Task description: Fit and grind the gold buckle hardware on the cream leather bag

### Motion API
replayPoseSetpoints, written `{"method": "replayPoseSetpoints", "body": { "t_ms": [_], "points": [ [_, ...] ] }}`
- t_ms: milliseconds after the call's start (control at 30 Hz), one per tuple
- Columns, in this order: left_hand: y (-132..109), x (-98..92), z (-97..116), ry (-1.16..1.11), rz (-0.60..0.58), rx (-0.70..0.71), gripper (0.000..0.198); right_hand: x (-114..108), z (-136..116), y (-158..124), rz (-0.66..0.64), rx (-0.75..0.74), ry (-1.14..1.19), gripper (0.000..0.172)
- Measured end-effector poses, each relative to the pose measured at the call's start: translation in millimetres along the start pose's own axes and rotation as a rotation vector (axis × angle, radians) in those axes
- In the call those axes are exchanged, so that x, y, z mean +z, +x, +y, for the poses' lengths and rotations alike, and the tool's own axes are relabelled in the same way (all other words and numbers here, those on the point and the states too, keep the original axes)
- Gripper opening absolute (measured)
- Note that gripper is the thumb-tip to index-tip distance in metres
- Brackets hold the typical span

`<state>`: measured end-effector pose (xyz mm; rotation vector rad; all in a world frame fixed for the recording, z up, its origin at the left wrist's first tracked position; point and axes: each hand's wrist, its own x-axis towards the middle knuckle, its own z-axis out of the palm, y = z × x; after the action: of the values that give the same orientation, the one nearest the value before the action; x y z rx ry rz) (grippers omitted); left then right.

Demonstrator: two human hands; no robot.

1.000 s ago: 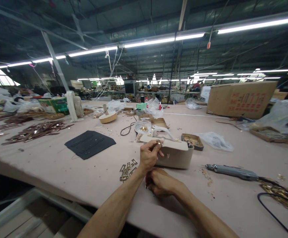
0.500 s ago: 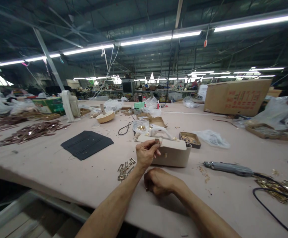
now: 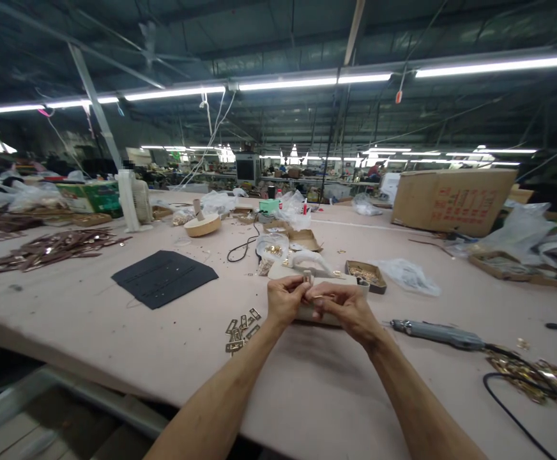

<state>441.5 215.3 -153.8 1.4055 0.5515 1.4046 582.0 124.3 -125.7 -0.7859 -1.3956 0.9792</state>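
Observation:
My left hand [image 3: 285, 300] is closed in a pinch on a small metal plate [image 3: 306, 276], held upright over the flap of a cream bag [image 3: 319, 317]. Beside it, my right hand [image 3: 348, 308] has its thumb and fingers pressed together, almost touching the left fingertips. A thin glint shows at the right fingertips, but what they hold is too small to make out. Both hands cover most of the bag's front. Several loose metal plates [image 3: 241, 331] with rectangular slots lie left of my left forearm.
A grey electric screwdriver [image 3: 436, 335] with a black cord lies at right, near a heap of gold hardware [image 3: 530, 377]. Behind the bag are a small parts box [image 3: 365, 276] and plastic bags. A black sheet [image 3: 166, 278] lies at left; a large carton [image 3: 451, 201] stands back right.
My right hand has risen from the tabletop in front of the bag to meet the left hand at the flap. The left hand still holds the metal plate. The view has shifted slightly.

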Motion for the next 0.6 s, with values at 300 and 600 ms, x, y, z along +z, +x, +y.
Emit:
{"method": "replayPoseSetpoints", "body": {
  "t_ms": [300, 600],
  "points": [
    [11.5, 5.3, -12.3, -0.051, -0.017, -0.105, 0.033, -16.4, 5.9, 1.9, 0.139, -0.082, -0.235, 0.017],
    [4.5, 11.6, -3.2, 0.003, -0.05, -0.101, 0.029, -16.2, 1.0, 1.4, 0.383, -0.249, -0.47, 0.021]
  ]
}}
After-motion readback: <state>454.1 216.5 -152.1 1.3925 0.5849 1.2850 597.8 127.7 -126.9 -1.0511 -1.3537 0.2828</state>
